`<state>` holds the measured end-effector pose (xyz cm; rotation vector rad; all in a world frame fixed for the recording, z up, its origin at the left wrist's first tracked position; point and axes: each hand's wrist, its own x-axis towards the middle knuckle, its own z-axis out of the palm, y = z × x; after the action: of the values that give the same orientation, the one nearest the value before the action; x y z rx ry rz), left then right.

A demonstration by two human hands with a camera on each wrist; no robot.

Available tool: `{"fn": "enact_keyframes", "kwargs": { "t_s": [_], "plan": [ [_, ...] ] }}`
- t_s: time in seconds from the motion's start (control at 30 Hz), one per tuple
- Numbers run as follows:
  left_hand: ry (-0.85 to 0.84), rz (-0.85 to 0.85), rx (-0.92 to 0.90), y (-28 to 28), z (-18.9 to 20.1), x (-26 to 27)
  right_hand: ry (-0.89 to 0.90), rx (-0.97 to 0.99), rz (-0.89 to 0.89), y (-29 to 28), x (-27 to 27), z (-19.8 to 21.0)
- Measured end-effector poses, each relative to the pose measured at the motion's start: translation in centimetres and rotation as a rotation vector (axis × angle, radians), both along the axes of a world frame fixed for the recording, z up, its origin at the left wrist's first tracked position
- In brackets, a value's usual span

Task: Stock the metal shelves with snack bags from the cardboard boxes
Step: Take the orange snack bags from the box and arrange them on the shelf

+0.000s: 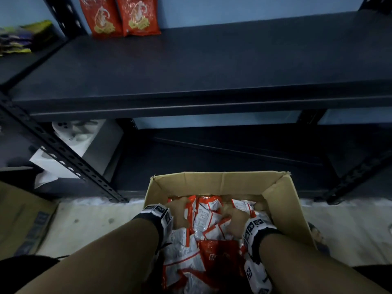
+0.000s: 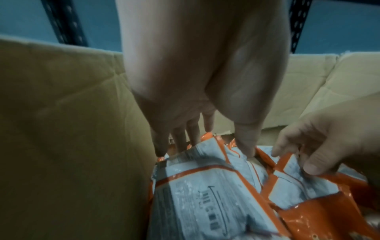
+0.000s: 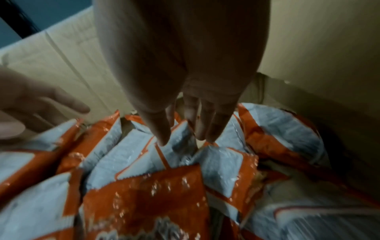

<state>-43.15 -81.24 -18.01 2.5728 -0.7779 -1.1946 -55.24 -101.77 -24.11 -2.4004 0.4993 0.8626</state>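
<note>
At the bottom centre of the head view, an open cardboard box [image 1: 222, 183] sits on the pale floor [image 1: 101, 221] in front of a dark metal shelf unit [image 1: 191, 66]. The box holds a heap of crinkly orange-and-white snack bags [image 1: 203, 211], too many and too overlapped to count; most show their white printed backs, and one lies glossy red face up.

Both hands are down among the bags. The left hand [image 1: 178, 211], at the box's left inner wall, reaches in with fingers straight and slightly spread, its fingertips [image 2: 245, 149] touching the bag tops; its grip is wide and holds nothing. The right hand [image 1: 233, 223] has thumb and fingers curled onto the corner of one bag [image 2: 287, 164], pinching it.

Two red snack bags [image 1: 118, 15] stand upright side by side at the upper left of the frame, at the back of the upper shelf. A pile of yellow-and-purple packets [image 1: 19, 39] lies on the neighbouring shelf at far left. A second cardboard box [image 1: 23, 225] sits at lower left. White moulded packing [image 1: 72, 134] stands behind the perforated upright [image 1: 61, 153].
</note>
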Motion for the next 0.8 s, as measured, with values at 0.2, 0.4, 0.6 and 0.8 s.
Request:
{"fn": "enact_keyframes", "kwargs": {
  "t_s": [0.2, 0.4, 0.6, 0.8],
  "plan": [
    [0.059, -0.071, 0.080, -0.2, -1.1, 0.5, -0.037, -0.026, -0.070, -0.7, 0.0, -0.9],
    [-0.080, -0.033, 0.053, -0.7, 1.0, 1.3, -0.085, -0.055, -0.084, -0.8, 1.2, 3.4],
    [-0.192, -0.100, -0.072, -2.5, 7.4, 2.6, -0.211, -0.104, 0.006, -2.1, 3.6, 12.2],
    [-0.242, -0.136, -0.127, -3.6, 16.1, 3.9, -0.377, -0.134, 0.036, -3.5, 3.9, 22.9]
  ]
}}
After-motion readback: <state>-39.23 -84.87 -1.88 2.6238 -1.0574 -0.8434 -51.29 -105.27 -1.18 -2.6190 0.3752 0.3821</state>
